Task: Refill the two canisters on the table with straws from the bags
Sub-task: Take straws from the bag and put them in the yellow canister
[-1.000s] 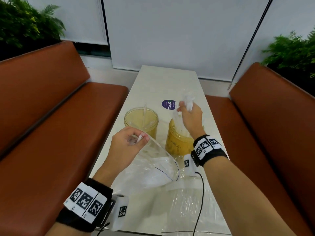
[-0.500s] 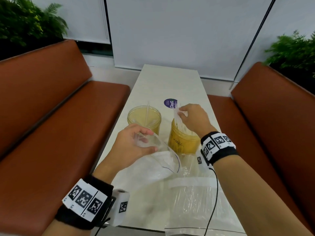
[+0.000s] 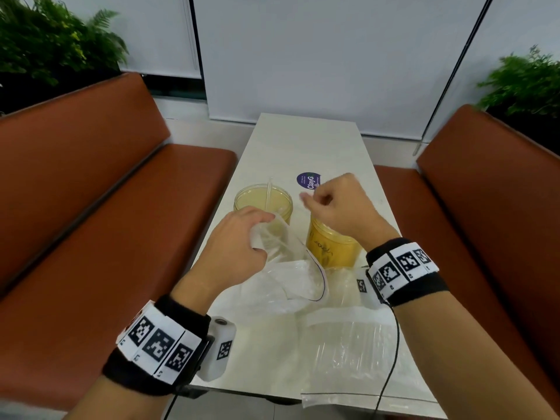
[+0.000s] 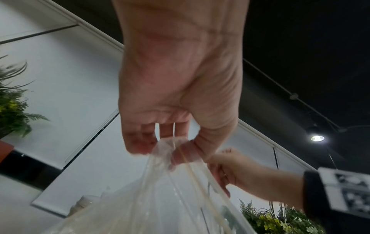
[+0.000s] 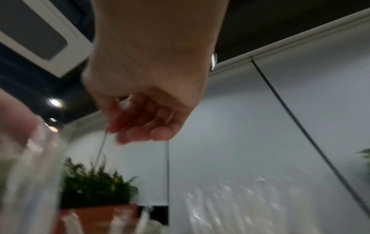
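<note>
Two yellow canisters stand mid-table. The left canister has one clear straw standing in it. The right canister carries handwriting, and my right hand hovers over its mouth, hiding what is inside. Its fingers are curled and seem to pinch a thin clear straw, which is blurred. My left hand grips the bunched mouth of a clear bag and holds it up off the table. The left wrist view shows several straws inside this bag.
A second clear bag of straws lies flat at the table's near right edge. A round purple sticker sits behind the canisters on the white table. Brown benches flank both sides, with plants behind them.
My right hand came down from its raised position with a bunch of straws to the right canister, and the thick bunch is no longer in it. My left hand kept hold of the bag.
</note>
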Demonstrator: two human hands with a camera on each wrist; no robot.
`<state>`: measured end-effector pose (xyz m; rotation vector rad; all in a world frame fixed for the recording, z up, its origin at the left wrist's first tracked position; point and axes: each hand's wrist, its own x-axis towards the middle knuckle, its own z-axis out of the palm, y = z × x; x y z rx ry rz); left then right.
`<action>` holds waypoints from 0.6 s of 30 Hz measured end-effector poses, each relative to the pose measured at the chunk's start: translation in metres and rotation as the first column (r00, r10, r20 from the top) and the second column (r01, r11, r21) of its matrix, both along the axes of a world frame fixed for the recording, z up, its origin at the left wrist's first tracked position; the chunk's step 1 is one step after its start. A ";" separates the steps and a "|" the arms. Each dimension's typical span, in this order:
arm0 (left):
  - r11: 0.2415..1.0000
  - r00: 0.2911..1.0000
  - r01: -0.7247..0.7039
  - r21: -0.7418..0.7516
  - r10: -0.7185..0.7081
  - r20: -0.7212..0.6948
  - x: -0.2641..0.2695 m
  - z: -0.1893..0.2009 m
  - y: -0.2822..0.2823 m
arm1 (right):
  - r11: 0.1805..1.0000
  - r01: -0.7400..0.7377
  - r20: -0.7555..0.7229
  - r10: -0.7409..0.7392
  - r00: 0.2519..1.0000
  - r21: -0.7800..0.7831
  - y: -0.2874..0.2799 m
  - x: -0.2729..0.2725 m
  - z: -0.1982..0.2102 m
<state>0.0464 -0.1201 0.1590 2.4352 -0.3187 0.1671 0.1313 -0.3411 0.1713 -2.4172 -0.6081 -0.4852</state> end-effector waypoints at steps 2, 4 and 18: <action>0.999 0.999 0.009 -0.035 -0.011 -0.046 0.001 0.002 -0.004 | 0.972 -0.231 -0.394 0.199 0.897 -0.036 0.020 -0.025 0.012; 0.998 0.996 0.012 -0.061 -0.018 -0.091 0.001 0.002 -0.007 | 0.902 -0.407 -0.627 0.234 0.744 -0.146 0.039 -0.041 0.001; 0.981 0.995 -0.002 -0.195 -0.018 -0.098 -0.001 -0.014 -0.008 | 0.249 -0.238 -0.217 0.107 0.970 -0.939 0.088 -0.061 -0.051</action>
